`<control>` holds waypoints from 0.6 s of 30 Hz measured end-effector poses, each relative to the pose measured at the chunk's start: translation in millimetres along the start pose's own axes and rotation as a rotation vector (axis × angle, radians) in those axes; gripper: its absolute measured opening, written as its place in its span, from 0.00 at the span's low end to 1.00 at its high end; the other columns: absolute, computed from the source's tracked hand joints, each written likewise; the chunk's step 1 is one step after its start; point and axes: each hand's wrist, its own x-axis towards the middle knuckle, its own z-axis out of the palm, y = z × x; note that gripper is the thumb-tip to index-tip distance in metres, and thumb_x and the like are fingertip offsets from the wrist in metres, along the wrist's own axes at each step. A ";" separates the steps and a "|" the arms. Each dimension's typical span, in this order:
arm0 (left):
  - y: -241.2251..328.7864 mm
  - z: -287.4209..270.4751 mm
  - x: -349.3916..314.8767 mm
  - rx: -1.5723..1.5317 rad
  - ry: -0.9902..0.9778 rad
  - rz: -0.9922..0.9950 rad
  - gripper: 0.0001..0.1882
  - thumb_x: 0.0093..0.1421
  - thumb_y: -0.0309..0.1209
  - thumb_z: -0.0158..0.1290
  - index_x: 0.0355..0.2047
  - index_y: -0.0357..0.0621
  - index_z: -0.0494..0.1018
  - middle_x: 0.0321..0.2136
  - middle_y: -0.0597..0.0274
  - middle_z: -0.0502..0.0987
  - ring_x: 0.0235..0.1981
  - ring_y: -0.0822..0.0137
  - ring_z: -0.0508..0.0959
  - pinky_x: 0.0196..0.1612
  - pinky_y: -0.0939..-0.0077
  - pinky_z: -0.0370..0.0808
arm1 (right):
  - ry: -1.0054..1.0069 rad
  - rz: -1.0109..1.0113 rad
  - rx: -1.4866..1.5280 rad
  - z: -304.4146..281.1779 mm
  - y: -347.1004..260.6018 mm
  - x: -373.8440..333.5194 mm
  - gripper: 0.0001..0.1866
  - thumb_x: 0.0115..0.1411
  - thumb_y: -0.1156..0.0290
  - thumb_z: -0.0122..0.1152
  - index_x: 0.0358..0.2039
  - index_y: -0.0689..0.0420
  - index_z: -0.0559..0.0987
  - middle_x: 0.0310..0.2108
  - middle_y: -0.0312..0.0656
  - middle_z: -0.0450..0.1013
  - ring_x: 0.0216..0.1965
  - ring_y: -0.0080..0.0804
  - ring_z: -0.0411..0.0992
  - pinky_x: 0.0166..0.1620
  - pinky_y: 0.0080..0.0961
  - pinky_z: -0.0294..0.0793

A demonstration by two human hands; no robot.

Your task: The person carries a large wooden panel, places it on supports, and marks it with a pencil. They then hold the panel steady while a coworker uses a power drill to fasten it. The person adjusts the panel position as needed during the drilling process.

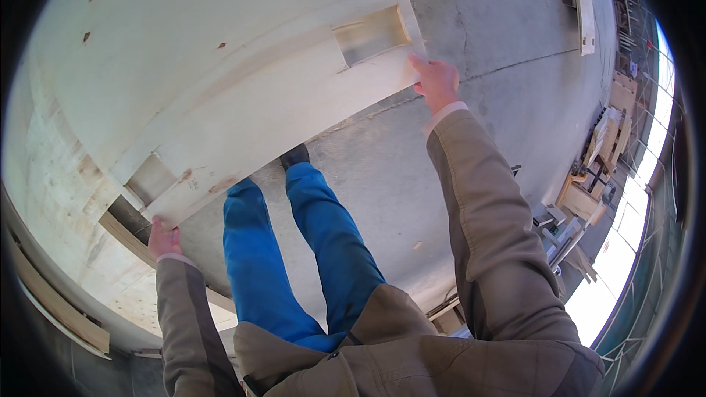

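Observation:
A large pale plywood sheet (243,81) with several brown knots is in front of me, tilted across the view. Near its close edge are two rectangular cutouts, one by each hand. My left hand (162,239) grips the sheet's near left corner, thumb on top and fingers partly hidden. My right hand (439,82) is closed on the right corner, beside the larger-looking cutout. Between my hands the sheet's edge passes in front of my blue-trousered legs and one dark shoe.
Another plywood surface (73,250) lies at the left, with wooden boards (62,305) at the lower left. Cracked concrete floor (515,103) spreads to the right. A long pale board (581,4) lies at the far right, and piled wood offcuts (599,147) line the bright right side.

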 end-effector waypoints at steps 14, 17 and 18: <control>11.6 6.7 -8.0 0.073 0.106 -0.015 0.25 0.65 0.45 0.58 0.57 0.48 0.71 0.54 0.67 0.74 0.48 0.60 0.76 0.50 0.66 0.74 | -0.016 -0.008 -0.092 -2.1 -9.2 -0.4 0.25 0.51 0.49 0.73 0.29 0.64 0.84 0.26 0.42 0.78 0.22 0.30 0.76 0.26 0.28 0.73; 12.6 6.0 -7.2 0.066 0.107 -0.036 0.25 0.65 0.45 0.57 0.58 0.47 0.70 0.54 0.68 0.74 0.48 0.60 0.76 0.50 0.67 0.74 | -0.067 -0.007 -0.052 -1.8 -8.4 3.9 0.26 0.53 0.55 0.74 0.35 0.71 0.82 0.33 0.46 0.78 0.29 0.30 0.78 0.30 0.23 0.81; 12.6 5.7 -7.0 0.100 0.090 -0.022 0.25 0.65 0.45 0.57 0.58 0.47 0.70 0.54 0.68 0.74 0.48 0.60 0.76 0.50 0.67 0.74 | -0.060 -0.021 -0.069 -1.4 -7.5 5.6 0.26 0.52 0.54 0.74 0.33 0.69 0.83 0.31 0.45 0.78 0.27 0.30 0.77 0.28 0.24 0.79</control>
